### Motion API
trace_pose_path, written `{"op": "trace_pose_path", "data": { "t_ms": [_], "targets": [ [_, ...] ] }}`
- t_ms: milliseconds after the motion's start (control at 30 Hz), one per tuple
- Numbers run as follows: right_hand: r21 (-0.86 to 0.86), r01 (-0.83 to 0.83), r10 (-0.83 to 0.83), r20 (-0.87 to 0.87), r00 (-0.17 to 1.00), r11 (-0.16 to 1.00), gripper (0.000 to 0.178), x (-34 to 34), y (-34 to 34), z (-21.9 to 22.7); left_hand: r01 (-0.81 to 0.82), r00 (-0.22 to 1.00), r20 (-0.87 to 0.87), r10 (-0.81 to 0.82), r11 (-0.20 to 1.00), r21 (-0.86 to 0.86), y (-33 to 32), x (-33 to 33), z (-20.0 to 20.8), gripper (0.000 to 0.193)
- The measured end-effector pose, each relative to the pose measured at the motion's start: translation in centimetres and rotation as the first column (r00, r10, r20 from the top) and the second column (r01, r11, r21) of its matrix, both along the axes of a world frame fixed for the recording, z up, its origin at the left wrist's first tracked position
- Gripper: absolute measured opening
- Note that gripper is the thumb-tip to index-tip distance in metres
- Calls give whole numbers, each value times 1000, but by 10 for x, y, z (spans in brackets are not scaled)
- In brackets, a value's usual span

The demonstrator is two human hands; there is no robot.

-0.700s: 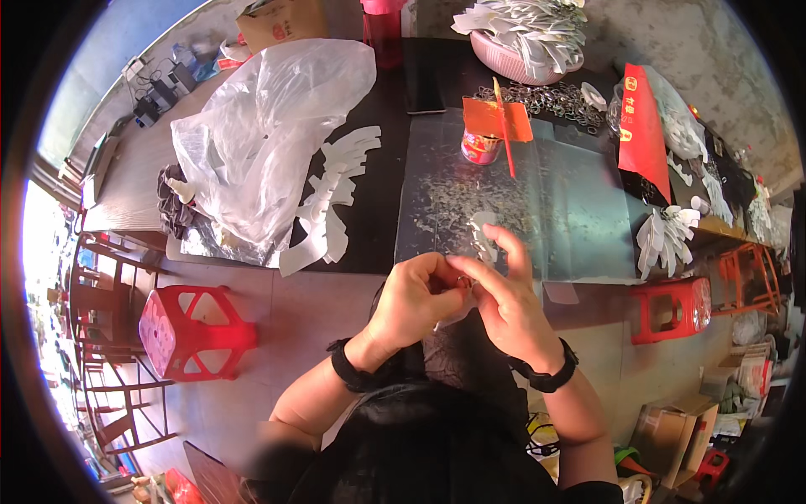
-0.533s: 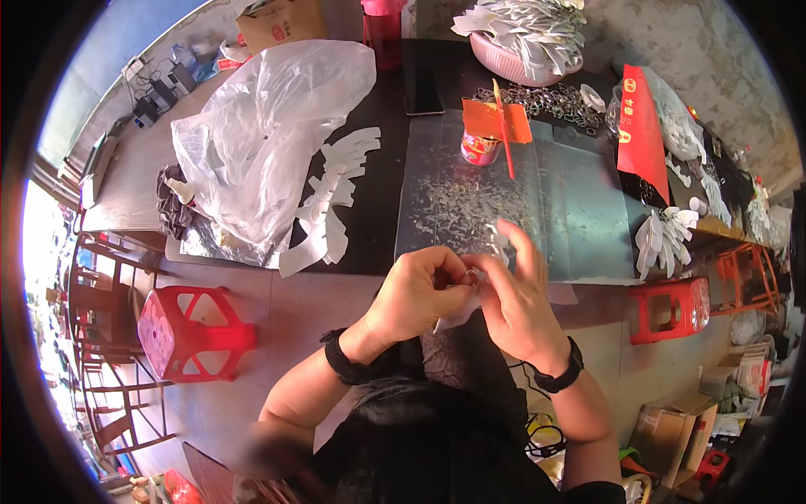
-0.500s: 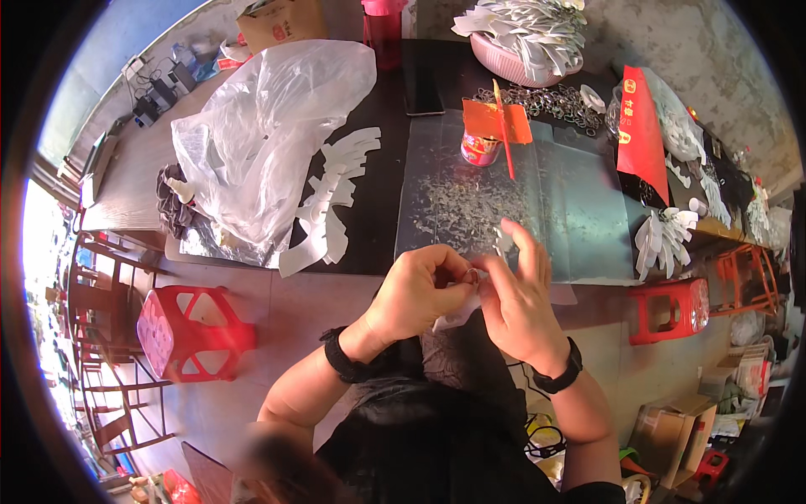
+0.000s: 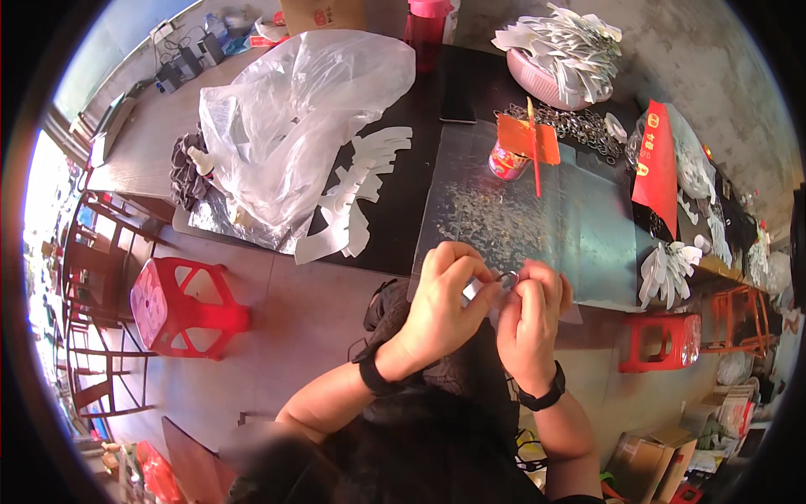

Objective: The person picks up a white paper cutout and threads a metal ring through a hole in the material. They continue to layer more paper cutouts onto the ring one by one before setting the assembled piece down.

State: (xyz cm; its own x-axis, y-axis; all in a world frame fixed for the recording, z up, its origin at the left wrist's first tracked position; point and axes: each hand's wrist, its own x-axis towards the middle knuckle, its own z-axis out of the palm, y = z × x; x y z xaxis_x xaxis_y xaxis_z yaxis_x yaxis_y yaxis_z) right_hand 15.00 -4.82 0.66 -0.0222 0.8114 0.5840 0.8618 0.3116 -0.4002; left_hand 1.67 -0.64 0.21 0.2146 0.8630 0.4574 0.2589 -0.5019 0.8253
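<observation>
- Left hand (image 4: 443,296), one: thumb and forefinger pinching a metal ring (image 4: 509,275), sitting between both hands' fingertips.
- White piece (image 4: 472,290), one: showing among the left fingers.
- Right hand (image 4: 526,319), one: fingers bending beside the ring; pinching or not, cannot tell.
- Printed cup (image 4: 507,165), one: standing ahead of both hands.
- White strips (image 4: 337,220), overlapping: lying ahead-left of them.

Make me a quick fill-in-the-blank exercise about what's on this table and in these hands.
1. A metal ring shows between the left hand and the ____ hand.
2. Both wristbands are coloured ____.
3. For the person, the plastic bag lies to the ____ of the cup.
4. The basket of white strips is ____.

Missing words: right; black; left; pink.
</observation>
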Motion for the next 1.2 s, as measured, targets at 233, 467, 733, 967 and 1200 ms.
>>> {"op": "trace_pose_path", "data": {
  "t_ms": [233,467,733,967,1200],
  "targets": [
    [55,25,-28,54,998,998,12,-9,0,-2,-10,999,-46,11,1000,10,-3,7,-5,15],
    [-169,-418,-64,-965,254,893,13,7,-2,-2,220,872,489,25,872,-437,-18,14,-12,4],
    [-168,-300,151,-583,798,939,10,13,-5,-5,400,884,403,-239,832,-384,-5,0,-11,12],
    [-84,-218,176,-346,922,972,10,13,-4,-6,344,937,206,-283,851,-396,4,1,-5,11],
    [-66,-257,202,-449,871,964,11,21,-1,-2,300,925,343,-166,871,-389,-1,6,-4,6]
  ]
}}
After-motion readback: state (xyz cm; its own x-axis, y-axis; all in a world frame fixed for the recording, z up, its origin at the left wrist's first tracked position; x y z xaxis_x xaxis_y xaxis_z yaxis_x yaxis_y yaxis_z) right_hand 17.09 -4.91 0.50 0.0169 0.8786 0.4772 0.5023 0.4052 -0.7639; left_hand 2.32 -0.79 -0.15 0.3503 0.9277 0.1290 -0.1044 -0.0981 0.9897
